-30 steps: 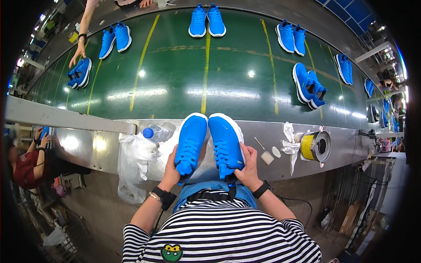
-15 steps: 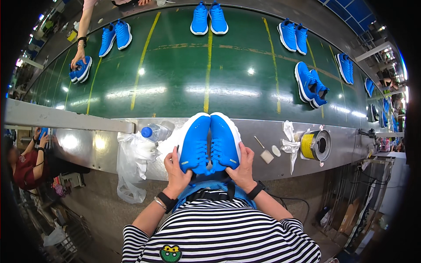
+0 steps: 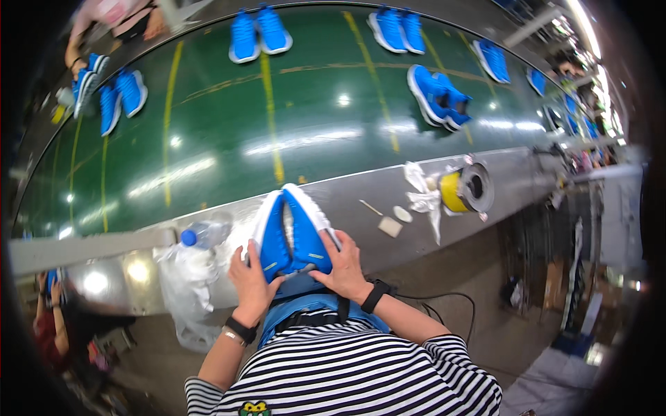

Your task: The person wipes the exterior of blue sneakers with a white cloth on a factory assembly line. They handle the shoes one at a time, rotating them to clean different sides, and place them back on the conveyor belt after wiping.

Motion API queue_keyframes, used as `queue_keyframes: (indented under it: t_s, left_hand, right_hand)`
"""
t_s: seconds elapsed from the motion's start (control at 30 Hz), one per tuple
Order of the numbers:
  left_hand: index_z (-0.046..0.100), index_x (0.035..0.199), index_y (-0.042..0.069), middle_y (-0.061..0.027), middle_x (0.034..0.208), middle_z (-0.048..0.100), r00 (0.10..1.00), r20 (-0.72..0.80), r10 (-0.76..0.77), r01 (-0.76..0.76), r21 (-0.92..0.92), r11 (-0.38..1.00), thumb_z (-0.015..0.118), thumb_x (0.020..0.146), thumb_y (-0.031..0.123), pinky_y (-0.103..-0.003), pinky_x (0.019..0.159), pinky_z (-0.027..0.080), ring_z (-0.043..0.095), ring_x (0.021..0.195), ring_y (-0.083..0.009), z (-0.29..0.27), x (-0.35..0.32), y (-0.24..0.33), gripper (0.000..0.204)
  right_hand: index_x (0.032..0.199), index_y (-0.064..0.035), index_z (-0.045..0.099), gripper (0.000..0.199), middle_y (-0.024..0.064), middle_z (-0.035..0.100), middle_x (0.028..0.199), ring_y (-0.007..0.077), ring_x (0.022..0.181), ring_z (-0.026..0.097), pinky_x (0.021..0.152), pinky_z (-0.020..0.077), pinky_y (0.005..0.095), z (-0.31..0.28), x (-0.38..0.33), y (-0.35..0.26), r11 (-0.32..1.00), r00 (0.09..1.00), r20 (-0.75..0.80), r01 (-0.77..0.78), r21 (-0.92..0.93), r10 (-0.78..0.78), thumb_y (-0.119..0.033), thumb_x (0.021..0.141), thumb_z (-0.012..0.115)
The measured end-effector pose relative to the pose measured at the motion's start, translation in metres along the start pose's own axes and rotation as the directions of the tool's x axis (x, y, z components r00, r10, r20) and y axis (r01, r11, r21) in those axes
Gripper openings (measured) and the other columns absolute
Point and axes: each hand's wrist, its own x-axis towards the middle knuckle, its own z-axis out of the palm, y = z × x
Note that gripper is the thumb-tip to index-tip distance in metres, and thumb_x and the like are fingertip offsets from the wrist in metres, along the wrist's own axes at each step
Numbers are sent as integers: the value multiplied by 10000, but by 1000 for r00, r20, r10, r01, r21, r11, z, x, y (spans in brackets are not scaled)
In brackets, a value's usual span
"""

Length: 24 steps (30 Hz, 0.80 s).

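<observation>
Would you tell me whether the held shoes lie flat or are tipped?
Tipped: the shoes stand on edge, pressed together, white soles outward, between left hand and right hand.

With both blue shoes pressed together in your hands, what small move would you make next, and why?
Probably lift the shoes forward onto the green belt. Left hand and right hand hold their heels, toes pointing at the belt, where other pairs lie.

The pair of shoes (image 3: 291, 232) is bright blue with white soles, the conveyor belt (image 3: 312, 132) dark green with yellow lines, the desk (image 3: 485, 208) grey metal, the tape roll (image 3: 454, 192) yellow, the bottle cap (image 3: 188, 238) blue, and the shirt (image 3: 361, 378) black-and-white striped.
</observation>
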Motion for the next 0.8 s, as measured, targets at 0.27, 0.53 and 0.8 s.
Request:
queue_keyframes:
  t_s: [0.27, 0.53, 0.8]
  left_hand:
    - [260, 1294, -32, -275, 1260, 269, 972, -50, 231, -231, -397, 888, 657, 701, 67, -405, 958, 321, 346, 1143, -401, -1, 24, 44, 720]
    - [208, 1295, -91, -288, 1194, 404, 964, 217, -154, 242, -475, 846, 686, 717, 321, -372, 954, 334, 424, 1107, -361, 66, 50, 61, 856]
    - [193, 1322, -39, -281, 1141, 439, 940, 277, -199, 318, -500, 805, 718, 650, 327, -388, 921, 363, 461, 1053, -357, 66, 69, 83, 928]
  right_hand:
    - [983, -107, 600, 279, 80, 526, 974, 279, 949, 464, 852, 338, 398, -83, 7, 148, 957, 829, -518, -283, -64, 211, -124, 706, 629]
    - [870, -88, 616, 165, 66, 548, 830, 239, 896, 494, 804, 356, 389, -88, 31, 232, 975, 899, -426, -173, -142, 97, -41, 714, 592]
    - [981, -12, 603, 166, 61, 580, 878, 124, 789, 555, 675, 436, 247, -223, -4, 226, 754, 764, -401, -165, 636, 506, -52, 832, 541]
